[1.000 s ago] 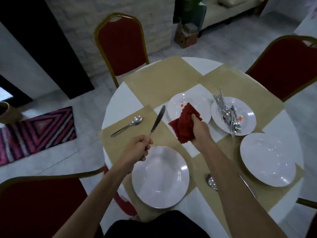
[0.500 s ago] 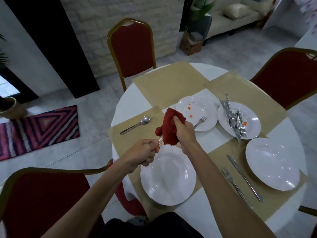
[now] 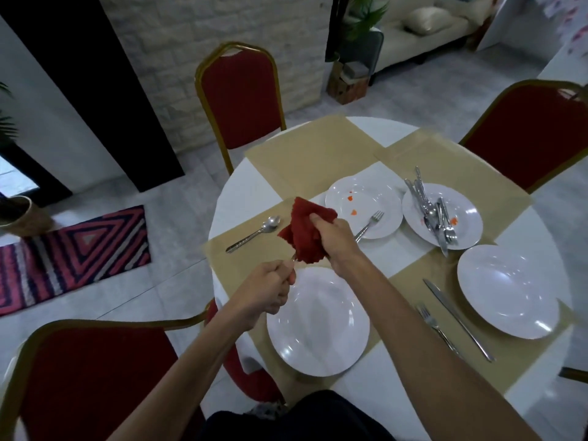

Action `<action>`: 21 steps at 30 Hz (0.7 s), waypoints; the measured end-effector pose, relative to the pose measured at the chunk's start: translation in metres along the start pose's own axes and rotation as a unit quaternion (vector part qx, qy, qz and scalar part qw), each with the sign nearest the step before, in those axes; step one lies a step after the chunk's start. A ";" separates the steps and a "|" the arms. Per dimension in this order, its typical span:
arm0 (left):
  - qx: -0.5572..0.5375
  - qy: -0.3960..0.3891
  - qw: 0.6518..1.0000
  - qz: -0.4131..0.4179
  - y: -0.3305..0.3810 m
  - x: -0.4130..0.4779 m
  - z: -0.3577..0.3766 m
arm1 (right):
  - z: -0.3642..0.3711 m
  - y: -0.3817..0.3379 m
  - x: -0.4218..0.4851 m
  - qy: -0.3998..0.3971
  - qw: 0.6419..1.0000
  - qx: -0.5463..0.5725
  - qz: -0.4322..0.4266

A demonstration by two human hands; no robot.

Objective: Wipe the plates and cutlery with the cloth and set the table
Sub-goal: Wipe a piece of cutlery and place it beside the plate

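Looking down through the head camera, I see a round white table (image 3: pixel 245 198) ringed by red, gold-framed seats: a far chair (image 3: pixel 240 97), a right chair (image 3: pixel 534 132) and a near-left chair (image 3: pixel 95 383). Tan placemats (image 3: pixel 305 154) cover much of the top. Four white plates sit on it. The near plate (image 3: pixel 318 323) lies clean just below my hands, and the right plate (image 3: pixel 507 291) lies clean on the mat to the right. Farther back are the speckled plate (image 3: pixel 362 202), dotted with orange bits, and beside it the cutlery plate (image 3: pixel 467 218), which carries a pile of cutlery (image 3: pixel 436 214). The two hands are close together above the near mat, past the near plate's far rim. The right hand (image 3: pixel 334 237) grips a bunched red cloth (image 3: pixel 305 233). The left hand (image 3: pixel 267 288) is fisted around the handle of a piece of cutlery (image 3: pixel 293 258). Only a short sliver of metal shows between fist and cloth, so I cannot tell which utensil it is. A table knife (image 3: pixel 458 319) and a second fork (image 3: pixel 436 326) lie side by side left of the right plate. A spoon (image 3: pixel 254 233) rests on the left mat, and a fork (image 3: pixel 370 222) leans on the speckled plate.
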State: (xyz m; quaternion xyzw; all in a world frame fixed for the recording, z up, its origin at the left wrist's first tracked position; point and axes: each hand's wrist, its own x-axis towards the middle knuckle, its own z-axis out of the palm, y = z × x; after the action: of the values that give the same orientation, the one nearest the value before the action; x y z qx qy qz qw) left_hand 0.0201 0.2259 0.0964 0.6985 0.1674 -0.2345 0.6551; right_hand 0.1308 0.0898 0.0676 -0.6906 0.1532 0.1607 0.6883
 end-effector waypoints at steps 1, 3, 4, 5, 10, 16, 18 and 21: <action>0.013 -0.005 1.000 0.005 0.001 -0.001 -0.005 | -0.004 -0.004 0.003 0.037 0.999 0.003 -0.005; 0.021 -0.002 1.000 0.004 0.002 -0.002 -0.014 | -0.017 -0.007 0.012 0.119 0.992 0.037 0.001; 0.009 0.009 1.000 -0.001 0.000 -0.002 -0.017 | -0.025 -0.007 0.016 0.134 0.989 0.057 0.014; -0.008 0.024 1.000 -0.006 -0.002 -0.002 -0.020 | -0.032 -0.006 0.016 0.114 0.991 0.069 0.030; -0.010 0.033 0.999 -0.008 -0.002 0.012 0.005 | 0.011 0.023 -0.015 -0.093 0.993 -0.077 0.004; 0.161 0.151 0.974 0.049 0.013 0.023 -0.021 | -0.013 0.012 -0.023 -0.046 0.997 -0.062 -0.009; 0.081 0.204 0.972 0.084 0.026 0.036 -0.031 | -0.014 0.004 -0.037 -0.141 0.988 -0.068 -0.009; 0.030 0.190 0.977 0.095 0.037 0.053 -0.015 | -0.003 0.005 -0.049 -0.198 0.977 -0.083 -0.004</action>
State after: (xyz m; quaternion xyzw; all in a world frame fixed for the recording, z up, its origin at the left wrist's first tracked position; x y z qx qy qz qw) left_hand 0.0864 0.2336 0.0990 0.7627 0.2143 -0.0392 0.6090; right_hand 0.0846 0.0867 0.0839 -0.7003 -0.0024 0.3038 0.6459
